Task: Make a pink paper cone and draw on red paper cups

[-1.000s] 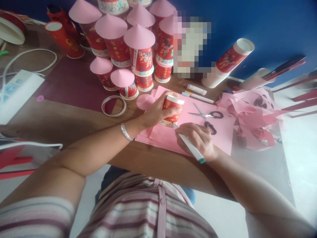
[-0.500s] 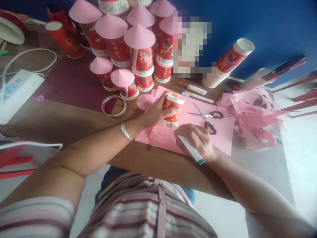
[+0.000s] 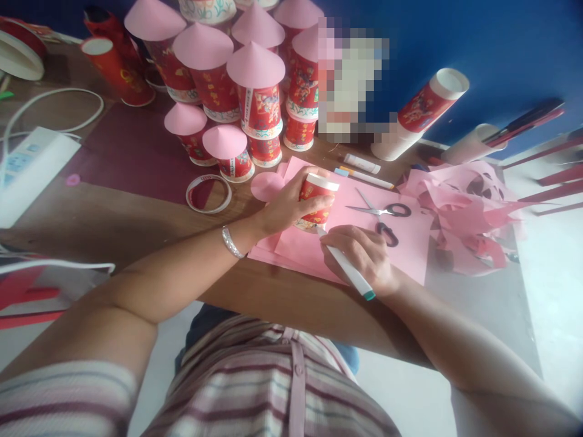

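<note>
My left hand (image 3: 288, 203) is wrapped round a red paper cup (image 3: 317, 203) that stands upside down on a pink paper sheet (image 3: 346, 233). My right hand (image 3: 364, 255) grips a white pen with a green end (image 3: 348, 270), its tip against the foot of the cup on the paper. A silver bracelet (image 3: 231, 242) sits on my left wrist. Scissors with black handles (image 3: 382, 211) lie on the sheet just beyond my right hand. A pink paper disc (image 3: 266, 186) lies left of the cup.
Several red cups topped with pink paper cones (image 3: 255, 91) stand stacked behind. A tape ring (image 3: 208, 194) lies left of them. Pink paper scraps (image 3: 464, 212) pile up at right, a cup stack (image 3: 421, 112) lies tipped behind, and a white power strip (image 3: 27, 173) sits far left.
My right hand and the pen have crept slightly upward along the cup's base. The left hand and the cup have stayed put.
</note>
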Demonstrator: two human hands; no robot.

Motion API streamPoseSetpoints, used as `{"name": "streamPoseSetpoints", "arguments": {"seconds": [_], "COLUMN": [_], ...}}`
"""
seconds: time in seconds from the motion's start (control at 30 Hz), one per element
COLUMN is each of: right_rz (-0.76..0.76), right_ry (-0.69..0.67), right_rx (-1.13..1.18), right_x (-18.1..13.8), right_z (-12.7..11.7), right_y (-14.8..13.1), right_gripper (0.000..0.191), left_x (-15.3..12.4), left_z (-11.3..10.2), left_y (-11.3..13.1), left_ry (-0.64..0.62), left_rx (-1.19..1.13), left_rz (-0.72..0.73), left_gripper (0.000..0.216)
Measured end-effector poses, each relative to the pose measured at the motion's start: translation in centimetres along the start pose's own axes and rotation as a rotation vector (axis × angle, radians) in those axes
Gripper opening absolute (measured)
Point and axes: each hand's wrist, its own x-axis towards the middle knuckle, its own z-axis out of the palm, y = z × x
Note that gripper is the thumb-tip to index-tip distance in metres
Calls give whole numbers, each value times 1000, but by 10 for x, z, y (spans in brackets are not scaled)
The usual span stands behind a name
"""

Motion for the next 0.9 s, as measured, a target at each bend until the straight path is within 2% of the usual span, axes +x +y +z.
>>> {"name": "streamPoseSetpoints", "arguments": {"seconds": [0.23, 0.53, 0.9], "right_rz": [-6, 14, 15], "right_ry": [-17, -19, -31], "right_rx": [-18, 0, -10], "right_x": [2, 0, 0], "right_z": [-2, -2, -1], "right_y": [-1, -1, -3], "right_gripper": [19, 26, 20], "left_x": [-1, -2, -1], "left_z": [0, -1, 0], "left_y": [2, 1, 1], "left_ry": [-2, -3, -2], "left_rx": [8, 17, 4], "left_rz": [3, -4, 0], "left_gripper": [43, 43, 43]}}
